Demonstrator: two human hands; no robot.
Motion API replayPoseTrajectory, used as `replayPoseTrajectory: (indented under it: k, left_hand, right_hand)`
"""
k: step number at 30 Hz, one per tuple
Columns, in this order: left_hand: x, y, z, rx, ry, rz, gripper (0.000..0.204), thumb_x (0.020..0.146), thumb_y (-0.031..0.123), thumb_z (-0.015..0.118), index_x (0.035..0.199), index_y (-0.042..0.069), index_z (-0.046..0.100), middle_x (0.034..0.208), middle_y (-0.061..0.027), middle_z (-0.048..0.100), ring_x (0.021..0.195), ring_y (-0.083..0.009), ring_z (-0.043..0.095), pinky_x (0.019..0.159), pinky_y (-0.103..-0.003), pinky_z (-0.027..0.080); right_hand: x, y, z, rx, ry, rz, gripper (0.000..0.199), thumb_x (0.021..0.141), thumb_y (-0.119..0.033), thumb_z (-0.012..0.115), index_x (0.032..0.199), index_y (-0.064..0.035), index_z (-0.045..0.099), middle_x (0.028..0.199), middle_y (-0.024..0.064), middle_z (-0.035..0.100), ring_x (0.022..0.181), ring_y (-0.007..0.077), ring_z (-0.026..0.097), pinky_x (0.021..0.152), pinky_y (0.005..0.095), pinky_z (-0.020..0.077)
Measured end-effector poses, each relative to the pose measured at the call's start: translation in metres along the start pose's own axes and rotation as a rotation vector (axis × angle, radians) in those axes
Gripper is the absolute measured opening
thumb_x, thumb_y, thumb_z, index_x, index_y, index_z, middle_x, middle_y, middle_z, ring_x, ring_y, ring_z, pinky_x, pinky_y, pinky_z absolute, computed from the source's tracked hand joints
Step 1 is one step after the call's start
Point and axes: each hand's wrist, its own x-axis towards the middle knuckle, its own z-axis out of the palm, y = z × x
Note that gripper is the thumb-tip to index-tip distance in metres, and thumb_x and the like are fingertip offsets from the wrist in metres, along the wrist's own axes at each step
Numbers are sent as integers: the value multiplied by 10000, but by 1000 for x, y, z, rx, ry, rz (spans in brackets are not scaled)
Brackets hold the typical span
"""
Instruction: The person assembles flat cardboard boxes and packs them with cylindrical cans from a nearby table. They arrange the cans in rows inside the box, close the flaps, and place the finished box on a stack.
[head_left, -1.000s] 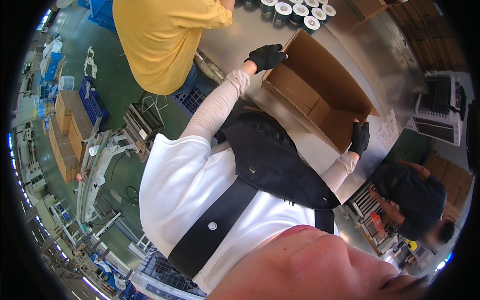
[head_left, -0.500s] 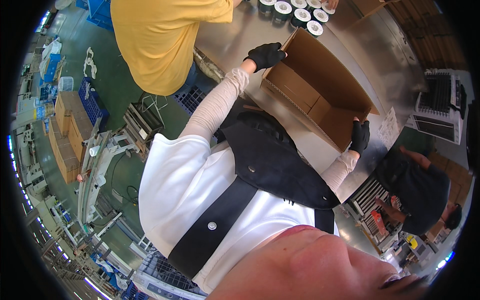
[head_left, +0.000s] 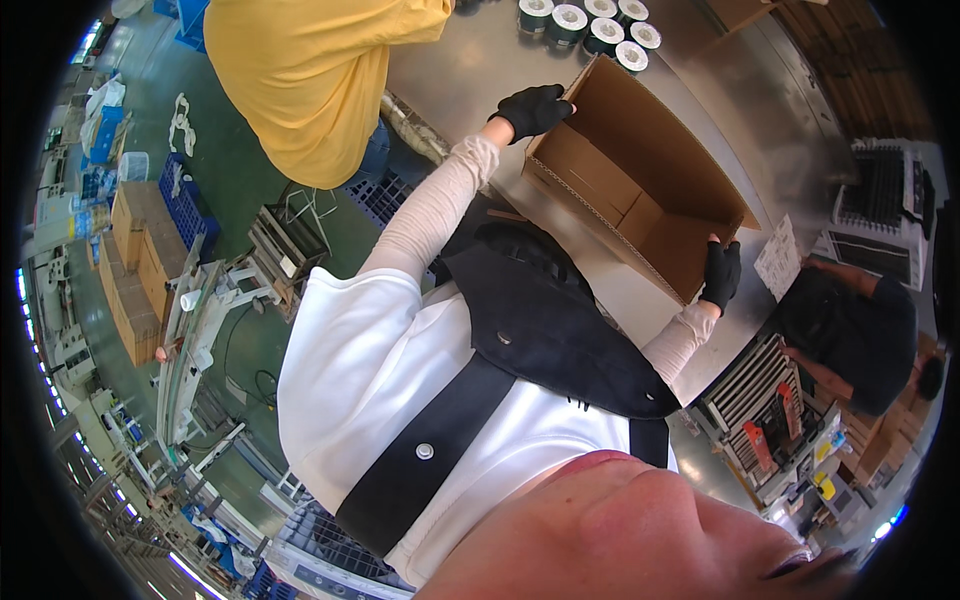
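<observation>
at left, a person in yellow (head_left: 300, 95). my gloved left hand (head_left: 533, 112) has its fingers closed on the left edge of the open carton (head_left: 645, 150), which sits on the bench (head_left: 775, 120); white-topped cylinders (head_left: 604, 32) stand beyond. my gloved right hand (head_left: 720, 274) grips the carton's right end, near a paper sheet (head_left: 778, 257).

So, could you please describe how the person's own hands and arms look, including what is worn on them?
The left hand and right hand wear black gloves that leave some fingertips uncovered. Pale beige, wrinkled forearm sleeves end just short of the gloves. A wide white shirt sleeve covers the left upper arm.
</observation>
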Motion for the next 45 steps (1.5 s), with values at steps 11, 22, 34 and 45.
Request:
replayPoseTrajectory:
  k: [11, 22, 34, 45]
  left_hand:
    - [1, 7, -3, -17, -38, 16, 590, 846, 460, 469, 1222, 5, 490, 1201, -209, 538, 1116, -343, 510, 934, -403, 393]
    - [3, 6, -2, 3, -31, 23, 565, 853, 452, 469, 1205, 10, 498, 1165, -215, 555, 1083, -350, 529, 909, -413, 407]
    - [7, 0, 0, -58, -3, 50, 581, 837, 479, 498, 1153, -8, 527, 1139, -227, 564, 1070, -345, 535, 903, -394, 406]
    - [30, -161, 82, -378, 212, -113, 376, 878, 355, 471, 995, 30, 620, 950, -139, 653, 935, -278, 610, 811, -364, 469]
  right_hand:
    - [-6, -4, -7, -13, 21, 37, 559, 798, -414, 556, 1237, -76, 485, 1094, 194, 613, 1037, 362, 569, 852, 416, 442]
    - [-4, 0, -5, 67, 1, 18, 539, 801, -393, 556, 1224, -63, 497, 1093, 178, 618, 1024, 343, 577, 846, 400, 441]
    - [1, 9, -3, 63, -30, -21, 509, 805, -348, 563, 1212, -50, 497, 1070, 194, 619, 1006, 356, 577, 834, 404, 445]
    - [-44, 87, -6, 1411, -407, 214, 302, 882, -178, 537, 1088, 40, 569, 988, 127, 638, 847, 227, 620, 710, 317, 511]
